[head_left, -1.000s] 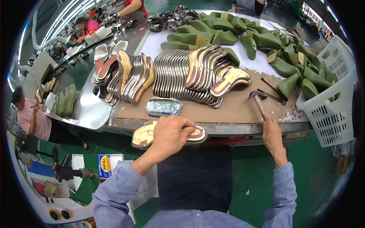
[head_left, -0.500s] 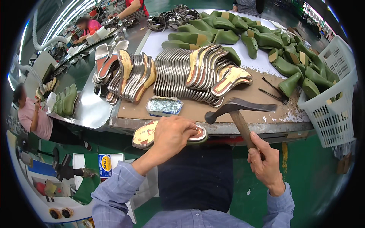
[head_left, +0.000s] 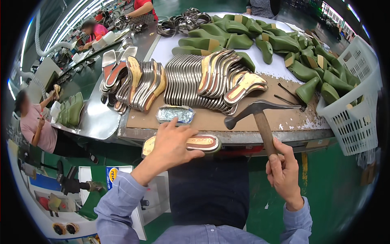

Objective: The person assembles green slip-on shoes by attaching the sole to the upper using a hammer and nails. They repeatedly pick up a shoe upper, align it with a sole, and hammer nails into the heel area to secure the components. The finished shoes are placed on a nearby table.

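Note:
In my right hand (head_left: pixel 283 175) is a hammer (head_left: pixel 263 129), gripped by its wooden handle with the dark metal head raised in front of the bench edge. My left hand (head_left: pixel 172 144) spreads its fingers over a cream and brown insole (head_left: pixel 207 142), which sits sole-up on a green shoe last at the near edge of the bench. One fingertip reaches the front of a small foil-lined box (head_left: pixel 175 114); its contents are too small to make out. The hand covers the middle of the insole.
Rows of stacked insoles (head_left: pixel 185 79) stand behind the box. Green shoe lasts (head_left: pixel 280 40) pile up at the back right, beside a white plastic basket (head_left: pixel 351 118). A dark pincer-like tool (head_left: pixel 288 99) lies on the cardboard. Other people work at the left.
My left hand has lifted from its pinch on the insole, opened, and moved left and forward toward the foil-lined box. The hammer has risen slightly, its head swinging a little right.

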Demonstrator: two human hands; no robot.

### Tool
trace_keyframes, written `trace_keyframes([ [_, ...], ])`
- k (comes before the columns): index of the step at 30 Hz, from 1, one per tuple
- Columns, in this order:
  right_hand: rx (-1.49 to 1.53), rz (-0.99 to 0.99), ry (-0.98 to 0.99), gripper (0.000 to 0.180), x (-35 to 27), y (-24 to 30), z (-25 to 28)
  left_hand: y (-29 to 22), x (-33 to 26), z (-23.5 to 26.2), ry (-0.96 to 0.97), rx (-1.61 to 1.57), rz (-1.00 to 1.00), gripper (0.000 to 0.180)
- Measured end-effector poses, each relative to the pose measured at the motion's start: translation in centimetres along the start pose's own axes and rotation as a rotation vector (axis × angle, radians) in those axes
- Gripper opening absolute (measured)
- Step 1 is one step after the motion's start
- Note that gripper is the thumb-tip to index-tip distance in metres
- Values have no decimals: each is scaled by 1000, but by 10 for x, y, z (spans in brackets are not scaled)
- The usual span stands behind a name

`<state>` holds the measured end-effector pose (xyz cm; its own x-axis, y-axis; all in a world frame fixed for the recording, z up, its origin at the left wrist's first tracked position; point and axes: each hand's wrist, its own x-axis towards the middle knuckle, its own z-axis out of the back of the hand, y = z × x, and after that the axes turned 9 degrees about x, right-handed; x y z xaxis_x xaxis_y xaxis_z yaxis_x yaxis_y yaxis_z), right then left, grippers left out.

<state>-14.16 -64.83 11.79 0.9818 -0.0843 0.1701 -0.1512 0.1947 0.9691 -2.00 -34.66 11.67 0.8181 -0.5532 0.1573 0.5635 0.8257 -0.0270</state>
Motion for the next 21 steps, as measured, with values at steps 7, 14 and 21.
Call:
trace_keyframes([
  [7,-36,56,-45,54,-17,-21,9,-1,0,-2,89,-95,49,62],
  [14,-151,157,47,53,-14,-7,7,-9,3,3,93,-80,29,58],
  [21,-246,369,2,47,1,21,7,-4,-2,-2,54,-80,36,53],
])
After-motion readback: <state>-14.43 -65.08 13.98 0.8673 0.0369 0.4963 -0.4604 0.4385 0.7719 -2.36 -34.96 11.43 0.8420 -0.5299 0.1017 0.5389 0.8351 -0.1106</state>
